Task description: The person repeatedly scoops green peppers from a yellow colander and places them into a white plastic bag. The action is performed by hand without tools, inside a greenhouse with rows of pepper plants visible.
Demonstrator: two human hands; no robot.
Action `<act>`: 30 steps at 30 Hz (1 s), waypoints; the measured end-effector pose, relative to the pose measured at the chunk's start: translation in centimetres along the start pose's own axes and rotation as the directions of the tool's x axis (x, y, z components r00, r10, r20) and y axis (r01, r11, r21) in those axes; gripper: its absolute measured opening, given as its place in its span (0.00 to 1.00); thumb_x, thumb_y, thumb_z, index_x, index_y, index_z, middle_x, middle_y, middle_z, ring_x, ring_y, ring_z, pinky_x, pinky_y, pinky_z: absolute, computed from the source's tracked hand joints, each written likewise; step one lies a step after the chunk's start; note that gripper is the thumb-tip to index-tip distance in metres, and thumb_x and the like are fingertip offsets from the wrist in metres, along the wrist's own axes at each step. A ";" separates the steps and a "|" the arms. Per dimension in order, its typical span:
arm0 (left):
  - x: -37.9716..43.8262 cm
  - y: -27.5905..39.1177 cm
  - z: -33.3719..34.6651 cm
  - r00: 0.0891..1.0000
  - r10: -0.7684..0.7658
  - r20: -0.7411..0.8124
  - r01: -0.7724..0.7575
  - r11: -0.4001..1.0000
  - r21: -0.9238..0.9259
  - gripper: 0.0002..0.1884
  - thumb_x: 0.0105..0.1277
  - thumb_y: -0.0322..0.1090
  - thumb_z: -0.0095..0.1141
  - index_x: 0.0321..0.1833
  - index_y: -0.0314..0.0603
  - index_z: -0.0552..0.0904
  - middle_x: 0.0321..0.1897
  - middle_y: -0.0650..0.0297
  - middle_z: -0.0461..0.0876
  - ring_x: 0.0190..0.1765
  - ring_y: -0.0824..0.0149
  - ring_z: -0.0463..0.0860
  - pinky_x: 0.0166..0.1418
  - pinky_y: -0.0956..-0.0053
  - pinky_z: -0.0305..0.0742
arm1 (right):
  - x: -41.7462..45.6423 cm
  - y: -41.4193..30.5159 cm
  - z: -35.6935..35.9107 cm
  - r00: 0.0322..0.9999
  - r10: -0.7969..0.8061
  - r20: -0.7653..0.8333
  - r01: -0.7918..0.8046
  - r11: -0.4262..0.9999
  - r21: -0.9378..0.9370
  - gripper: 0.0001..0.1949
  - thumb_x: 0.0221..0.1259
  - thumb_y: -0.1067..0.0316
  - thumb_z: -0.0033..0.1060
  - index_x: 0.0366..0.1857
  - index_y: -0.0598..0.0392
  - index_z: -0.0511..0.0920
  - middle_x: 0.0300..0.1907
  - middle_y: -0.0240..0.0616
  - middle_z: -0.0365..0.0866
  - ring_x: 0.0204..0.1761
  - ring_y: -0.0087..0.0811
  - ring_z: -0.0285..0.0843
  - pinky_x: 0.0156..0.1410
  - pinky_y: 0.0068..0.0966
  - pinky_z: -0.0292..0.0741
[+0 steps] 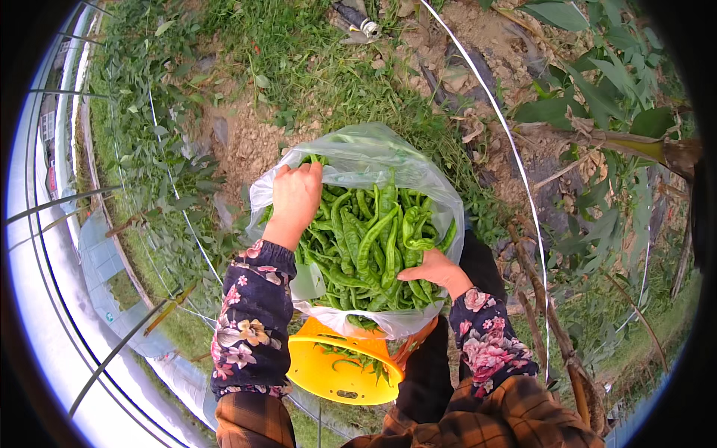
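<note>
A clear plastic bag (369,140) stands before me with its mouth wide, filled with long green peppers (367,246). My left hand (297,193) is curled closed over the bag's upper left rim. A bit of green pepper (315,160) shows just beyond its fingers; whether they also hold it is unclear. Inside the bag's right side, my right hand (437,273) rests among the peppers, thumb out to the left. Its other fingers are hidden by peppers, beside a crumpled, curled one (417,229).
A tilted yellow bucket (341,389) with slots in its wall is below the bag, holding a few peppers and leaves (358,358). White cords (504,123) run along plant rows on both sides. A dark pipe (358,19) with a pale fitting lies ahead on weedy soil.
</note>
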State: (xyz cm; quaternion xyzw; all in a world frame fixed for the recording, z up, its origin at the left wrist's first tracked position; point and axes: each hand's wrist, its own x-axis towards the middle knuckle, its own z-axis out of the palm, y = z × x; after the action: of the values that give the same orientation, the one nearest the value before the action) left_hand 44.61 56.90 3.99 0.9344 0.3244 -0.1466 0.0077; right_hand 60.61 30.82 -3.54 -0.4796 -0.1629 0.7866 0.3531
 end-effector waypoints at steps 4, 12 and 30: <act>6.2 0.1 -6.9 0.986 -0.155 0.053 0.163 0.900 -0.404 0.09 0.56 0.30 0.59 0.39 0.37 0.86 0.28 0.47 0.84 0.36 0.45 0.85 0.44 0.55 0.79 | 0.5 -2.3 1.6 0.986 -0.148 0.073 0.153 0.986 -0.063 0.46 0.40 0.71 0.79 0.71 0.56 0.64 0.64 0.38 0.75 0.64 0.32 0.72 0.71 0.28 0.65; 5.8 1.4 -8.7 0.992 -0.122 -0.023 0.084 0.796 -0.599 0.09 0.54 0.29 0.58 0.39 0.40 0.86 0.27 0.48 0.83 0.34 0.45 0.83 0.40 0.55 0.78 | 11.9 -8.4 0.3 0.914 -0.403 0.046 0.340 0.700 -0.628 0.51 0.34 0.58 0.80 0.70 0.59 0.63 0.58 0.52 0.79 0.59 0.47 0.77 0.67 0.35 0.72; -1.0 -4.4 -8.1 0.984 -0.080 -0.158 -0.012 0.859 -0.512 0.06 0.58 0.29 0.60 0.36 0.36 0.81 0.31 0.54 0.82 0.38 0.49 0.81 0.47 0.62 0.73 | 10.3 -13.2 12.7 0.408 -0.840 0.357 0.589 -0.057 -0.806 0.07 0.49 0.71 0.59 0.32 0.59 0.78 0.41 0.41 0.77 0.49 0.41 0.73 0.55 0.35 0.71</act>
State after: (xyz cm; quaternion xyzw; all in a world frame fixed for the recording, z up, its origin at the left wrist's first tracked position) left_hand 43.33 60.63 12.39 0.9023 0.3675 0.0263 0.2240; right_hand 51.79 48.40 3.89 -0.5125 -0.7112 0.2025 0.4365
